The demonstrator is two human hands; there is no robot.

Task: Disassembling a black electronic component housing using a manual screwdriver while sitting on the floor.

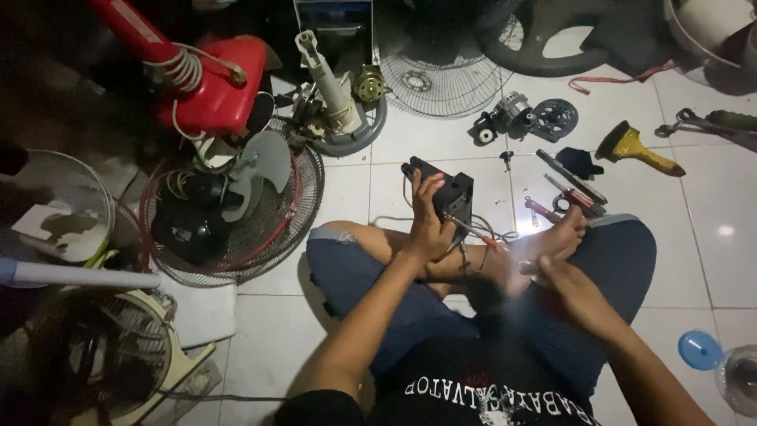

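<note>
- The left hand [428,229] has its grip clamped on a black box-shaped part [451,195], fingers wrapped over its near edge, holding it just above the crossed legs.
- Thin wires [481,233] trail from under that grip toward the right hand [561,285].
- The right hand sits low beside the wires, washed out by a bright glare; whether its grip is together or apart cannot be told.
- Beyond the left grip, on the white tiled floor [441,142], lie a fan guard [441,75] and a small motor [511,110].
- Past the right grip lie pliers [576,196] and a yellow-handled brush [637,150].
</note>
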